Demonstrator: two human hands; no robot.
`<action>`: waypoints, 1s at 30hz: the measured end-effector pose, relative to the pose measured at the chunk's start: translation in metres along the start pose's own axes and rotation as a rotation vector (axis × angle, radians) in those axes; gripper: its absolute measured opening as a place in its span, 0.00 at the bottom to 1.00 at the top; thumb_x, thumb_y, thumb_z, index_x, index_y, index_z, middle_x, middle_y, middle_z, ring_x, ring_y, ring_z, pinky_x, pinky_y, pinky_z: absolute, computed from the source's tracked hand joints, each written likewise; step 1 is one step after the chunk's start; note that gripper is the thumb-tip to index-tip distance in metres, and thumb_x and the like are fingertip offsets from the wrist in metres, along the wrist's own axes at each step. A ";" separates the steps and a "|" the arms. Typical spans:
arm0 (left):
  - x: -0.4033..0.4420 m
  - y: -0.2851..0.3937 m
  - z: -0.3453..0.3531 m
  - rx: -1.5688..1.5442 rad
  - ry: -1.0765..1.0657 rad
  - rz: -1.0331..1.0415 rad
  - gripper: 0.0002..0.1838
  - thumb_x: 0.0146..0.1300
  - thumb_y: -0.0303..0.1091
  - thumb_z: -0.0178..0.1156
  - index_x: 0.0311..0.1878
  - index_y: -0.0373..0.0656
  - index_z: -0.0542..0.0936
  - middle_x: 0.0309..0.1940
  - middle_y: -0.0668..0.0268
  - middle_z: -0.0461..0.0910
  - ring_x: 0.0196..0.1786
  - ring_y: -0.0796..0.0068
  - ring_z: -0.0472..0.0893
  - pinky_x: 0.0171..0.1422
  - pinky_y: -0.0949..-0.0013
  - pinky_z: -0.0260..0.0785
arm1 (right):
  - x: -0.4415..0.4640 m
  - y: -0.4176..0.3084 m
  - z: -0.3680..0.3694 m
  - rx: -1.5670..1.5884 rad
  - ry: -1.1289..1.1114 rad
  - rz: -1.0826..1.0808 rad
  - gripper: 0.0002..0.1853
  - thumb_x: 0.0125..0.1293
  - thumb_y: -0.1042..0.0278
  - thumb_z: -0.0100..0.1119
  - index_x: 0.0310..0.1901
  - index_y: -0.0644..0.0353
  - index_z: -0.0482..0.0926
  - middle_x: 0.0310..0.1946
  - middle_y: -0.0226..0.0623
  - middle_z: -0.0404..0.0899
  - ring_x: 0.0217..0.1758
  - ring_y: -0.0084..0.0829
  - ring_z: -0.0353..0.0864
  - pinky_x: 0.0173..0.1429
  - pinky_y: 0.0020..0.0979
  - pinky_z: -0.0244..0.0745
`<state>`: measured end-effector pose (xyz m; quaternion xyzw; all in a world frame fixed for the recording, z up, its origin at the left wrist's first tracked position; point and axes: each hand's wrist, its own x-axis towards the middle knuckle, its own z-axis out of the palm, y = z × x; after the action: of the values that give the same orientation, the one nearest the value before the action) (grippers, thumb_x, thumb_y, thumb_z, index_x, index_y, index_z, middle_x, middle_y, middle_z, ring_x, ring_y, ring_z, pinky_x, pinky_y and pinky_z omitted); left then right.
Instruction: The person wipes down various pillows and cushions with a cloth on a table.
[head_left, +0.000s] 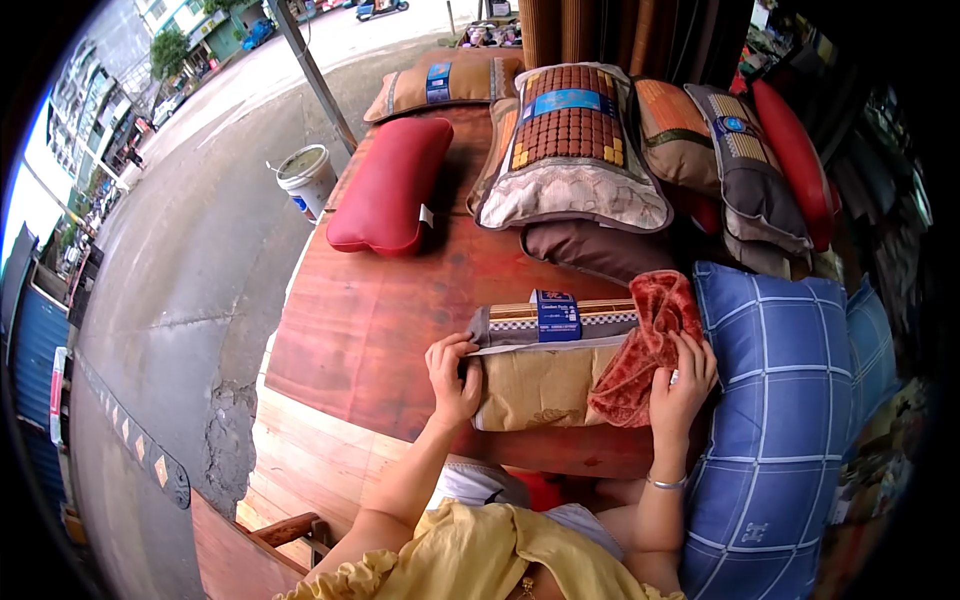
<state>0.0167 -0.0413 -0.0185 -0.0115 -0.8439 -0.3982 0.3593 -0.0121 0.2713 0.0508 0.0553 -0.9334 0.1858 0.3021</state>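
Observation:
A tan pillow (535,385) with a striped, checkered-edged upper strip and a blue paper band (558,317) lies on the red-brown wooden table in front of me. My left hand (455,382) grips its left end, fingers curled over the corner and thumb on the near side. A crumpled red plush cloth (652,345) is draped over the pillow's right end. My right hand (685,388), with a ring on a finger and a bracelet at the wrist, is closed on the right edge of that cloth. Its fingertips are partly hidden in the folds.
A blue checked pillow (770,400) stands close by my right arm. A red bolster pillow (390,185) lies at the table's left side. Several pillows, one with a brown beaded top (570,130), are piled at the back. A white bucket (307,180) stands beyond the left edge.

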 end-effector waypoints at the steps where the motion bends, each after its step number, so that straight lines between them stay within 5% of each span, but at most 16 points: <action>1: 0.000 0.000 0.000 0.005 0.003 0.004 0.13 0.51 0.21 0.58 0.43 0.41 0.78 0.49 0.55 0.80 0.54 0.55 0.75 0.64 0.56 0.61 | -0.001 -0.006 0.000 -0.024 0.015 -0.002 0.22 0.56 0.75 0.56 0.55 0.55 0.80 0.57 0.35 0.78 0.67 0.46 0.69 0.71 0.50 0.56; 7: 0.001 0.000 0.001 0.010 0.000 0.003 0.13 0.53 0.21 0.59 0.43 0.40 0.78 0.49 0.55 0.80 0.54 0.54 0.75 0.64 0.56 0.61 | -0.026 -0.090 0.038 0.145 -0.172 -0.183 0.26 0.51 0.70 0.65 0.56 0.48 0.79 0.58 0.32 0.74 0.68 0.44 0.65 0.66 0.59 0.57; 12: -0.005 -0.008 0.001 -0.013 0.008 -0.002 0.13 0.53 0.23 0.60 0.44 0.38 0.76 0.51 0.54 0.78 0.54 0.53 0.73 0.63 0.56 0.60 | -0.043 -0.146 0.054 0.428 -0.172 -0.360 0.26 0.49 0.70 0.66 0.53 0.48 0.81 0.56 0.33 0.76 0.66 0.43 0.68 0.69 0.51 0.58; 16: -0.001 -0.002 -0.001 -0.010 -0.017 0.002 0.14 0.52 0.22 0.58 0.44 0.39 0.76 0.50 0.54 0.78 0.54 0.53 0.74 0.64 0.56 0.61 | -0.032 -0.109 0.040 0.356 -0.247 -0.311 0.27 0.48 0.73 0.66 0.54 0.49 0.81 0.56 0.32 0.76 0.67 0.44 0.67 0.69 0.52 0.57; 24: 0.000 -0.001 0.000 0.001 -0.005 -0.003 0.14 0.51 0.20 0.57 0.42 0.40 0.78 0.49 0.55 0.80 0.54 0.55 0.75 0.64 0.56 0.61 | -0.004 0.014 -0.002 0.052 0.024 0.081 0.21 0.56 0.74 0.55 0.53 0.57 0.81 0.56 0.38 0.78 0.65 0.48 0.69 0.71 0.51 0.58; 30: 0.001 0.002 0.001 0.008 0.006 -0.006 0.12 0.52 0.21 0.58 0.42 0.40 0.78 0.48 0.55 0.80 0.54 0.54 0.75 0.64 0.56 0.61 | -0.012 -0.041 0.009 -0.004 -0.052 -0.062 0.24 0.50 0.72 0.63 0.53 0.51 0.80 0.58 0.34 0.75 0.67 0.47 0.66 0.69 0.55 0.56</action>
<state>0.0161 -0.0393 -0.0165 -0.0066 -0.8444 -0.3961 0.3607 0.0016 0.2301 0.0500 0.0885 -0.9391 0.1730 0.2835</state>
